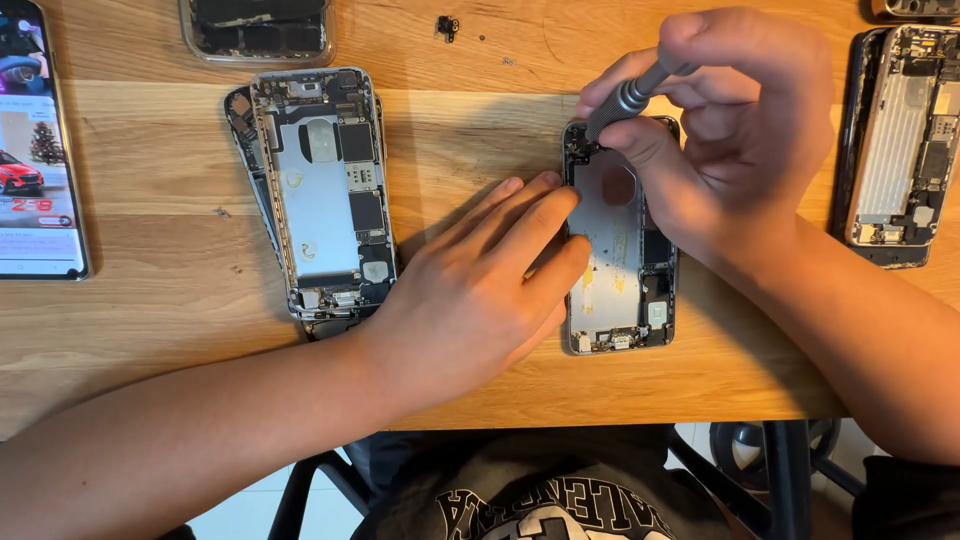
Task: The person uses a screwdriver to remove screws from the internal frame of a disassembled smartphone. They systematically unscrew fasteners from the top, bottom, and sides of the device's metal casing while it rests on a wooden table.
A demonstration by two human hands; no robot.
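Observation:
An opened phone body (618, 262) with bare metal plate and small boards lies on the wooden table (170, 300). My left hand (478, 285) rests flat beside it, fingertips pressing its left edge. My right hand (730, 140) is above the phone's top end, fingers closed on a grey metal screwdriver (628, 97). The tool's tip points down at the upper left corner of the phone; the tip itself is hidden by my fingers.
A second opened phone (325, 190) lies stacked on another shell to the left. A lit phone screen (35, 150) sits at the far left, a third opened phone (900, 140) at the right edge, a clear case (258, 28) at the top. Tiny loose parts (447, 27) lie near the top.

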